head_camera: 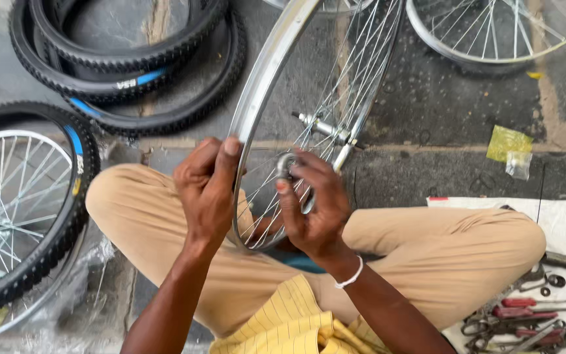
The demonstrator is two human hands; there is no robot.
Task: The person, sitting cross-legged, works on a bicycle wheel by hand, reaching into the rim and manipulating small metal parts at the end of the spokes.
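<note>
The bare bicycle wheel (266, 78) stands nearly edge-on between your knees, its lower arc resting down in your lap and its upper part leaning away toward the ground ahead. Its rim is smooth, bright metal with a shallow channel, and thin steel spokes fan from it to the hub (325, 128), where a short threaded axle pokes out to the side. Your left hand (207, 190) comes up from below with the wrist bent back, fingers curled and closed around the rim's near edge, the thumb tip pressed against the metal. Your right hand (312, 206) sits just beside it on the spoke side, fingers bent and pinching a small round silvery part (285, 164) against the spokes; a white band circles that wrist. You sit cross-legged in tan trousers (440, 252) with a yellow striped shirt hem below. To your left lies a fully tyred wheel (67, 216), its knobbly black tread carrying a blue stripe, and beyond it 2 or more loose black tyres (132, 59) lie stacked in overlapping rings on the dark, cracked pavement. A second bare rim (492, 33) lies at upper right. A yellow-green plastic packet (507, 143) sits on the ground, and on the white cloth (558, 216) to your right lie red-handled tools (525, 314), greasy and jumbled.
</note>
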